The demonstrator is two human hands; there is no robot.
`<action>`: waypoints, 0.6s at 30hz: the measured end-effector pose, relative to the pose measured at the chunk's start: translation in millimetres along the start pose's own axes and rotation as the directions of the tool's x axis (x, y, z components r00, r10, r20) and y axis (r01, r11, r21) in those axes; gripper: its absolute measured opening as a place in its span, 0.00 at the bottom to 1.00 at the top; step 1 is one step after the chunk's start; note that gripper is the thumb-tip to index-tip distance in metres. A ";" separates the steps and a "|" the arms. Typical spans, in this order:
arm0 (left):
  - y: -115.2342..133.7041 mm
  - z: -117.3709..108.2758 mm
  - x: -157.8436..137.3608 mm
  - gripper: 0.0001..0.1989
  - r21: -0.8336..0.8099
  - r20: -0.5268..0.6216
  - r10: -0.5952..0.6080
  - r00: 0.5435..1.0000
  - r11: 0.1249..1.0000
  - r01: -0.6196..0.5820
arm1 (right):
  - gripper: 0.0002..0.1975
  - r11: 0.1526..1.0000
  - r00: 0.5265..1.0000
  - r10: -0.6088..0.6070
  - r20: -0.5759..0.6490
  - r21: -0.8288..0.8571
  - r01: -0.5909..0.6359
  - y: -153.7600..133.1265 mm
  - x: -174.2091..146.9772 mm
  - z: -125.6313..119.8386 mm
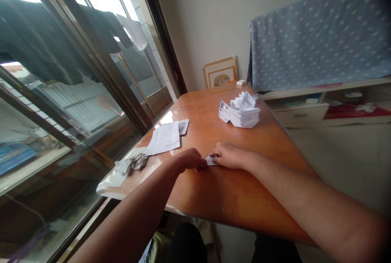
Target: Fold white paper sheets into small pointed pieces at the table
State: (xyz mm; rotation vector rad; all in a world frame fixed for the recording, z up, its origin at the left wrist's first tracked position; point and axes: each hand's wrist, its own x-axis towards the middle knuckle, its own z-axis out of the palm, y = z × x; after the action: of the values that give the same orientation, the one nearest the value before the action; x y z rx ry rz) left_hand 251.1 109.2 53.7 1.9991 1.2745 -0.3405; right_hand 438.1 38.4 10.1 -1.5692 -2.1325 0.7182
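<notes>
A small piece of folded white paper (210,160) lies on the wooden table, mostly covered by my hands. My left hand (193,160) has its fingers curled at the paper's left end. From the other side, my right hand (227,155) pinches the paper, fingers bent down onto it. Just beyond my hands stands a cluster of folded white paper pieces (244,116), nested together with pointed tips up. To the left lie flat printed sheets (165,137), partly overlapping.
The glossy wooden table (201,110) has a rounded near-left corner. A crumpled grey cloth (134,164) lies near its left edge. At the far end sit a small white box (241,82) and framed pictures (221,73). Glass sliding windows (91,91) run along the left.
</notes>
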 end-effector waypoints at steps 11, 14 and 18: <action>-12.4 -4.0 1.2 0.10 0.009 -0.012 -0.018 1.000 1.000 0.018 | 0.10 0.999 1.000 -0.019 0.005 -0.036 0.020 -0.9 -0.4 -0.6; -15.8 -4.9 0.8 0.10 0.005 -0.012 -0.015 1.000 1.000 0.015 | 0.10 0.999 1.000 -0.020 0.015 -0.048 0.021 -1.1 -0.3 -0.3; -16.7 -5.8 -0.7 0.10 0.008 -0.010 -0.009 1.000 1.000 0.009 | 0.10 0.998 1.000 0.002 0.009 -0.063 -0.001 -1.5 -0.1 0.4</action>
State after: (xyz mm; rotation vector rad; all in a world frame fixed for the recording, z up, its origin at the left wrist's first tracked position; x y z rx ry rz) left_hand 235.4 116.8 50.9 2.0041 1.2903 -0.3412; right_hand 436.7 37.8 10.8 -1.6030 -2.1808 0.6654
